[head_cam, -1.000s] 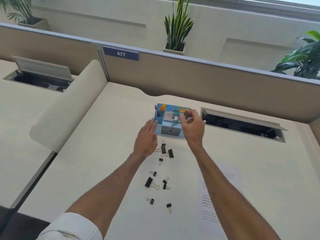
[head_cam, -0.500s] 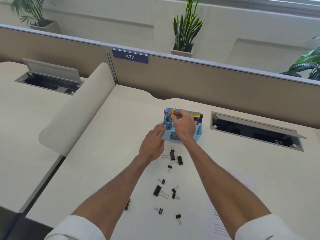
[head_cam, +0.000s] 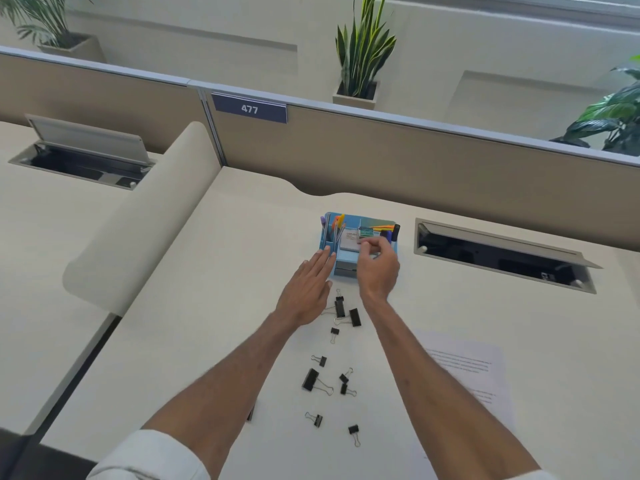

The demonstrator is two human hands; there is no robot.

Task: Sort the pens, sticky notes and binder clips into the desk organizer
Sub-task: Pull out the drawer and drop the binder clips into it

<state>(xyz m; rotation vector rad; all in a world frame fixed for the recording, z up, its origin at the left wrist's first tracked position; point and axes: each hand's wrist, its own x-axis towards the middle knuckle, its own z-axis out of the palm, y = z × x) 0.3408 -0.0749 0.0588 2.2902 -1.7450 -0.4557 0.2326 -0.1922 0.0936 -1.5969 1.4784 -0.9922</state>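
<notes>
The blue desk organizer (head_cam: 327, 242) stands mid-desk. Pens (head_cam: 335, 227) stand in its left compartment, a pale sticky-note pad (head_cam: 349, 239) and coloured sticky notes (head_cam: 365, 232) lie in the middle, and dark markers (head_cam: 392, 233) are at the right. My left hand (head_cam: 308, 289) lies flat, its straight fingertips touching the organizer's front left corner. My right hand (head_cam: 378, 265) hovers over the organizer's front middle with loosely curled fingers; I see nothing in it. Several black binder clips (head_cam: 355, 317) lie scattered on the desk between my forearms.
A printed sheet of paper (head_cam: 464, 368) lies right of my right forearm. An open cable hatch (head_cam: 502, 254) is right of the organizer. A beige partition (head_cam: 415, 161) closes the back, and a rounded divider (head_cam: 138, 209) bounds the left. A small dark object (head_cam: 250, 412) peeks from under my left forearm.
My right hand carried a pen over the organizer, reached to the left pen compartment, and has drawn back to the middle without it. My left hand stayed at the organizer's corner.
</notes>
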